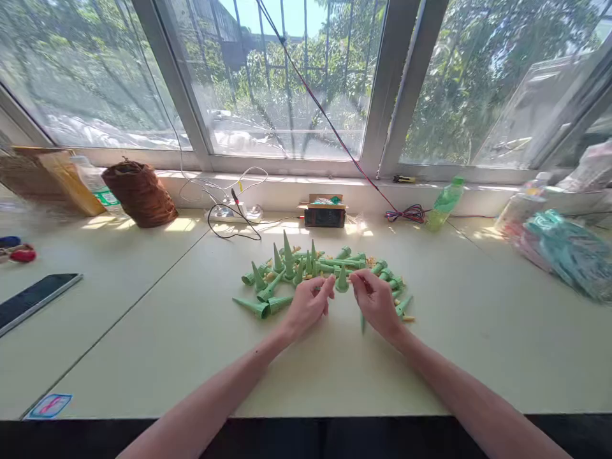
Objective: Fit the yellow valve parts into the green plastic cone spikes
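Observation:
A loose heap of green plastic spikes point(288, 255), hollow cones with a wide collar, lies on the table; some stand point up, others lie on their sides. My left hand point(308, 303) is at the front of the heap, thumb and fingertips pinched together. Opposite it, my right hand point(375, 298) is pinched too; whatever sits in either pinch is too small to make out. One upright green cone point(342, 280) shows between my fingertips. Below my right palm a narrow green tip point(363, 322) sticks out, its other end hidden. Small tan pieces point(408, 318) are scattered among the spikes.
Behind the heap stand a small open box point(325, 213) and a power strip point(234, 213) with cables. A brown bag point(139, 193) and a phone point(38, 299) are left; a green bottle point(444, 204) and plastic bags point(568, 252) are right. The table's front edge is near my forearms.

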Demonstrator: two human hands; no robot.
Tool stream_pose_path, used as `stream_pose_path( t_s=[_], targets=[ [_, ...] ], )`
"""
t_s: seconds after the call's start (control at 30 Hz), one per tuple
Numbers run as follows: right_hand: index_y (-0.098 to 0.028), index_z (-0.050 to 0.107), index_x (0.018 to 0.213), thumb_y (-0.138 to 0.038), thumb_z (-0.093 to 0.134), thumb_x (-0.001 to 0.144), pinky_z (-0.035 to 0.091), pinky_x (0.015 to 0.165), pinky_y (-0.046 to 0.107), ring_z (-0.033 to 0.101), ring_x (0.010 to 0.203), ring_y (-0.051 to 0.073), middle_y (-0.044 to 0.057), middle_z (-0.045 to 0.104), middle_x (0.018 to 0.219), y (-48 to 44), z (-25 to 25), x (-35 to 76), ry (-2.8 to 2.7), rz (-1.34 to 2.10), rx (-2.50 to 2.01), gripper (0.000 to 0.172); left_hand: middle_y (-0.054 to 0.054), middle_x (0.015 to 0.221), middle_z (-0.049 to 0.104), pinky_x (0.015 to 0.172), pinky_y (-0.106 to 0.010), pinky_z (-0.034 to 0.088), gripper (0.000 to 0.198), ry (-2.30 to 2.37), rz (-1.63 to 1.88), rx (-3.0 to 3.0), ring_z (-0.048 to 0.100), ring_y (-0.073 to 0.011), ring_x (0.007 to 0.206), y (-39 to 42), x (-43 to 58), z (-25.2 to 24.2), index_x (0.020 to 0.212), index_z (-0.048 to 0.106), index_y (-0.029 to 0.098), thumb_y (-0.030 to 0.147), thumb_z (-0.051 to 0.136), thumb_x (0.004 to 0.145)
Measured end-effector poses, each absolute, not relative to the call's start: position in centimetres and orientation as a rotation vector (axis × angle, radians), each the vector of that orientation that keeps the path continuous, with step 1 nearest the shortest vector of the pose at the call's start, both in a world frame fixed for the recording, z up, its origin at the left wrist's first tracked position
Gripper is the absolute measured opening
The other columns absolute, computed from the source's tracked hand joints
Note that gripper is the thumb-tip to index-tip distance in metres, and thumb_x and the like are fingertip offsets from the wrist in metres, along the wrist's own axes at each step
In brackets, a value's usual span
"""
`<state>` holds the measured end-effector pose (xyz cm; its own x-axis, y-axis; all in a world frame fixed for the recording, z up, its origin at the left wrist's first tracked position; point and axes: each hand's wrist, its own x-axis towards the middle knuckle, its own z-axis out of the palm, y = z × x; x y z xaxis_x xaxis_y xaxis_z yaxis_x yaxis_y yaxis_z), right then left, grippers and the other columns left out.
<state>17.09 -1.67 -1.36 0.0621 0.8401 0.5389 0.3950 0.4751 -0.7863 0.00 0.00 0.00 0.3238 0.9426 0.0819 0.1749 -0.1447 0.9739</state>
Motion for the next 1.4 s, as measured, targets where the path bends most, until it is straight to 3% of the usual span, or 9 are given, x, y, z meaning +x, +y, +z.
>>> stream_pose_path(
  t_s=[0.13,0.4,0.73,0.9,1.07,1.4],
  targets=[
    [-0.019,0.057,0.078,-0.034,0.048,0.099,0.034,0.051,0.023,0.039,0.052,0.01,-0.004,0.045,0.059,-1.9,-1.32,17.13,-1.634,0.506,-1.071,0.027,-0.004,0.048,0.055,0.035,-0.021,0.036,0.072,0.953,0.745,1.422,0.05,-0.0115,0.038,0.34,0.04,-0.64,0.06,0.059,0.012,0.077,0.042,0.084],
    [-0.02,0.056,0.08,-0.035,0.05,0.098,0.033,0.049,0.023,0.038,0.051,0.011,-0.004,0.044,0.058,-1.78,-1.49,17.45,-1.651,0.552,-1.062,0.025,-0.003,0.049,0.057,0.041,-0.021,0.043,0.062,0.881,0.653,1.33,0.051,-0.0106,0.039,0.46,-0.19,-0.64,0.078,0.064,0.012,0.072,0.05,0.085],
    [-0.02,0.053,0.076,-0.037,0.05,0.097,0.027,0.046,0.024,0.034,0.049,0.01,-0.005,0.039,0.056,-1.75,-1.57,17.29,-1.625,0.577,-1.084,0.027,0.003,0.051,0.054,0.04,-0.02,0.042,0.041,0.886,0.821,1.604,0.052,-0.0108,0.043,0.16,-0.49,-1.0,0.073,0.051,0.018,0.055,0.063,0.084],
    [-0.019,0.053,0.075,-0.037,0.05,0.097,0.027,0.046,0.024,0.034,0.049,0.01,-0.005,0.039,0.056,-1.89,-1.45,17.17,-1.626,0.586,-1.09,0.029,0.005,0.053,0.049,0.039,-0.018,0.04,0.034,0.901,0.92,1.652,0.049,-0.0087,0.044,0.09,-0.53,-0.87,0.079,0.058,0.017,0.048,0.07,0.081],
    [-0.019,0.053,0.075,-0.041,0.049,0.098,0.027,0.046,0.025,0.034,0.048,0.011,-0.005,0.039,0.055,-1.93,-1.39,17.12,-1.602,0.653,-1.083,0.032,0.001,0.074,0.056,0.041,-0.019,0.042,0.031,0.853,1.082,1.732,0.05,-0.0054,0.046,0.01,-0.36,-0.54,0.093,0.07,0.016,0.043,0.076,0.078],
    [-0.019,0.054,0.074,-0.044,0.048,0.098,0.027,0.045,0.025,0.033,0.048,0.01,-0.005,0.038,0.055,-2.12,-1.2,17.07,-1.592,0.72,-1.076,0.035,-0.002,0.083,0.06,0.051,-0.017,0.044,0.018,0.804,1.305,2.139,0.049,-0.0062,0.058,0.15,-0.56,-1.06,0.102,0.073,0.021,0.03,0.068,0.088]
  ],
)
